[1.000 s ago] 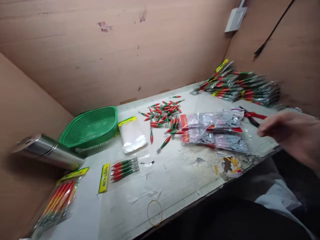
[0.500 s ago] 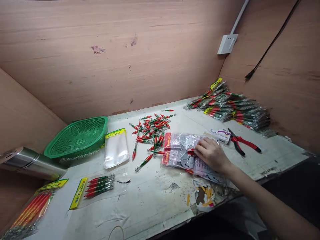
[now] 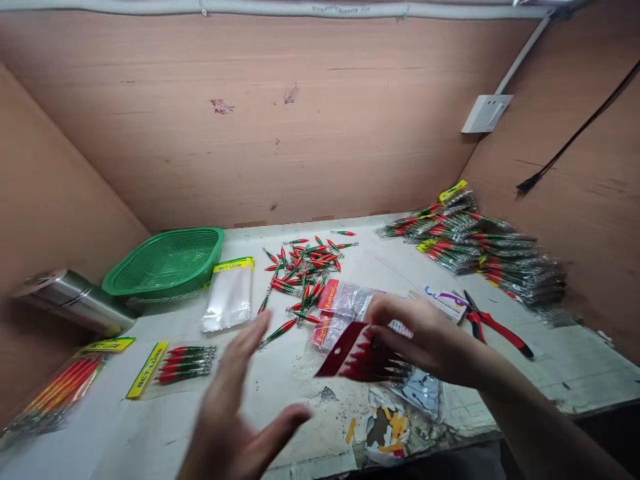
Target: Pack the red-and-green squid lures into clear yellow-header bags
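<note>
I watch my right hand point(image 3: 425, 333) grip a red packet point(image 3: 367, 363); at the packet's eight o'clock, my left hand point(image 3: 226, 413) is spread open.

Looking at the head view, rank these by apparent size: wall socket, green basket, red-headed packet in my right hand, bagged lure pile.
1. bagged lure pile
2. green basket
3. red-headed packet, partly covered by the right hand
4. wall socket
</note>
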